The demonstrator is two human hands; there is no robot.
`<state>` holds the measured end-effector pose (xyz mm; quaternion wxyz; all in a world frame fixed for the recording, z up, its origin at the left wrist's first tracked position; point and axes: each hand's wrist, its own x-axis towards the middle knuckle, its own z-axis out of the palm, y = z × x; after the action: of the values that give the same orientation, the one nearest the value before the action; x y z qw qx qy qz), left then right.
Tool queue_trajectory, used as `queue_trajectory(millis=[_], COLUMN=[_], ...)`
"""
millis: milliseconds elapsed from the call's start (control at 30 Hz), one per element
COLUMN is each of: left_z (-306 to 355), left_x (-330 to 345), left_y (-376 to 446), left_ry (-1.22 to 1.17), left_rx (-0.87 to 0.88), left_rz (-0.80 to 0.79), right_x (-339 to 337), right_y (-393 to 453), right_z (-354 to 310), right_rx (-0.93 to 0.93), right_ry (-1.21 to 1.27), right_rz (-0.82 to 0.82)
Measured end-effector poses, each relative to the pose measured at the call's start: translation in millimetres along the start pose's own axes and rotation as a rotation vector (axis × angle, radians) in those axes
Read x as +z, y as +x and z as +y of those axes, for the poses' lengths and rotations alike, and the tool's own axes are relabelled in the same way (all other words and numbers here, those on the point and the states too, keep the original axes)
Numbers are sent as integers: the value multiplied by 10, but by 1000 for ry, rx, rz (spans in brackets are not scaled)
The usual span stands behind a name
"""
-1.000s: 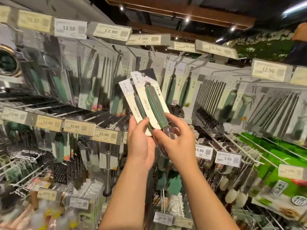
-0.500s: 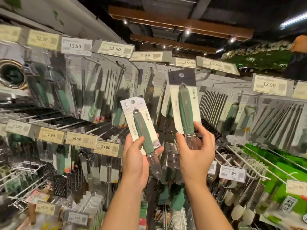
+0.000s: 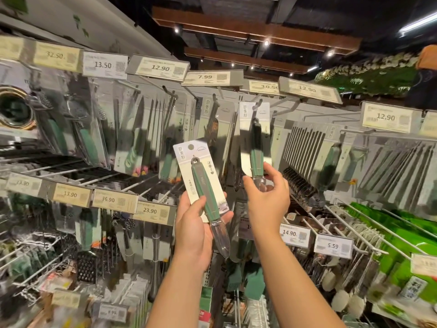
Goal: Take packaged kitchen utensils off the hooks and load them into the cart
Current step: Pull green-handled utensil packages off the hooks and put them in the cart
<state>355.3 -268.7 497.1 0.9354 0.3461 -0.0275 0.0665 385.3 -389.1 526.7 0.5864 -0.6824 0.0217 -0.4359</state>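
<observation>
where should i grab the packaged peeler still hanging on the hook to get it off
Pinch the packaged peeler at its lower end, around the green handle and card edge, coming from below and in front, as the right hand does. The card hangs upright from the hook through its top hole, so a low grip probably leaves the top free to slide forward off it.

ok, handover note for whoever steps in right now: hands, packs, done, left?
Left hand: holds one green-handled utensil pack, off the hooks, upright in front of the display.
Right hand: raised, pinching the lower end of a second pack whose card top sits at a hook under the 10.50 tag; whether it hangs there, cannot tell.
Done: one pack in hand.
Left: settle the second pack, load into cart. Cart not in view.
</observation>
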Motion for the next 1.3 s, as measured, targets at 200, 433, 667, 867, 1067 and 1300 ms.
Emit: queue_trajectory(millis=[200, 433, 667, 867, 1067, 1300], left_z=[57, 109, 135, 112, 93, 268], left_x=[23, 50, 213, 345, 396, 251], left_y=[16, 48, 40, -6, -14, 132], left_ry=[-19, 58, 206, 239, 320, 813], left_rx=[14, 17, 90, 100, 144, 191], left_rz=[-13, -44, -86, -129, -204, -170], right_x=[210, 145, -97, -119, -175, -307], right_y=[355, 315, -284, -345, -345, -223], right_z=[157, 222, -62, 7, -32, -97], right_rx=[78, 73, -188, -267, -305, -261], right_ry=[-242, -282, -10, -108, -79, -7], right_rz=[-203, -220, -377, -246, -148, 14])
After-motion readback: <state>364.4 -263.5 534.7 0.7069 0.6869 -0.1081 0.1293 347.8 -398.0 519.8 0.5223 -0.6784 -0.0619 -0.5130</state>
